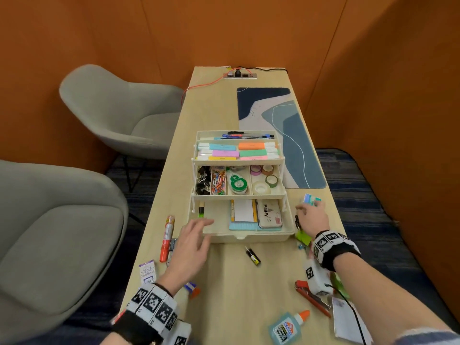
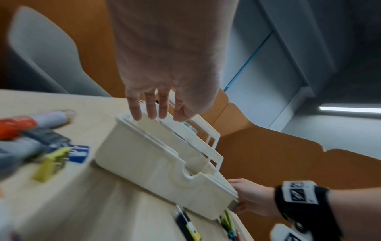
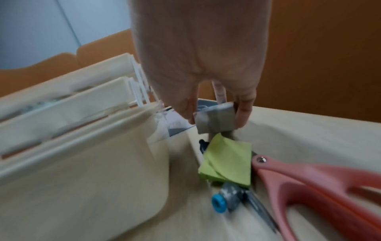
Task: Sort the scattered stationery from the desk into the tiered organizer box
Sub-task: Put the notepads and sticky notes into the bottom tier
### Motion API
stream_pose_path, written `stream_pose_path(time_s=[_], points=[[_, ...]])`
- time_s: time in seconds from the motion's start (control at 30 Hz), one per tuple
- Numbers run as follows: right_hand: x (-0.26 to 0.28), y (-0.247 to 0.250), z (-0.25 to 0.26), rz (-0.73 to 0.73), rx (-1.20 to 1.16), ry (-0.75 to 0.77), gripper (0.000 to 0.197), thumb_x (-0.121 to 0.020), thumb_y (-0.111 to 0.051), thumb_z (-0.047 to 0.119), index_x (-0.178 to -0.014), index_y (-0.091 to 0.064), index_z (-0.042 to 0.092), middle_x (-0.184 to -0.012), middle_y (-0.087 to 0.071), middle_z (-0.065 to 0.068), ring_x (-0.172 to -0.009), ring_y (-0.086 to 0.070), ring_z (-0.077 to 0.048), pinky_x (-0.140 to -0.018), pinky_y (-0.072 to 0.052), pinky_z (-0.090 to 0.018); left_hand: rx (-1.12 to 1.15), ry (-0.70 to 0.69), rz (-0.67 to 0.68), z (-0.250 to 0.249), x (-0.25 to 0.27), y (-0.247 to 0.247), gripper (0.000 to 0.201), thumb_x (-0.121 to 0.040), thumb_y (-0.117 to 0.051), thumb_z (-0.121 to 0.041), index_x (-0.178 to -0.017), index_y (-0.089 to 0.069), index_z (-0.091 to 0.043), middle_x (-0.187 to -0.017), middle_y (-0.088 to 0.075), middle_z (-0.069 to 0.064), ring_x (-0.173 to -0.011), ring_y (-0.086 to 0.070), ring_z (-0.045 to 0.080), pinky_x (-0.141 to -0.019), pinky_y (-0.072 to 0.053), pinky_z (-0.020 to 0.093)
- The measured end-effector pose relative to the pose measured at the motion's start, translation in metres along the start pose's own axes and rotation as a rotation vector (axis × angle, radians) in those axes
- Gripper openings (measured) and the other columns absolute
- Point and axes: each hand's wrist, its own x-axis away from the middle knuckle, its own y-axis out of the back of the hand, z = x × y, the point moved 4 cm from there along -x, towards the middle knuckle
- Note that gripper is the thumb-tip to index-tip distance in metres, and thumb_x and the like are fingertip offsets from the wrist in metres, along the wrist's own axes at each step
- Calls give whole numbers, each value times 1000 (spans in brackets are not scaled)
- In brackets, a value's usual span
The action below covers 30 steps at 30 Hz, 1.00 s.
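Note:
The cream tiered organizer box point(image 1: 249, 236) stands open mid-desk, its trays holding highlighters, clips, tapes and a stamp pad. My left hand point(image 1: 199, 226) hovers with straight spread fingers over the box's front left corner; the left wrist view shows its fingers point(image 2: 150, 107) just above the box rim point(image 2: 132, 124), holding nothing. Right of the box, my right hand point(image 1: 310, 210) pinches a small blue-and-white block point(image 1: 311, 199) just above the desk. In the right wrist view the block point(image 3: 215, 119) looks grey, held between thumb and fingers.
Loose on the desk: a red marker point(image 1: 167, 237), ink box point(image 1: 147, 272), black-yellow stick point(image 1: 253, 256), green sticky notes point(image 1: 303, 237), red stapler point(image 1: 312, 297), glue bottle point(image 1: 288, 326). Pink scissors point(image 3: 309, 187) lie under my right wrist. Two grey chairs point(image 1: 119, 115) stand left.

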Motion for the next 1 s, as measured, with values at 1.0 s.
stream_pose_path(time_s=[1.0], points=[[97,-96,189,299,212,558,46,-94,-41,37,-137,-42,21,-135,-37,-17,-121,-40,-42,-102,-36,-48,-8,-39,-95,26,7,11,29,-93,-47,-8,-115,-60,-21,-112,-57,-6,-110,-50,9,-95,-35,22]])
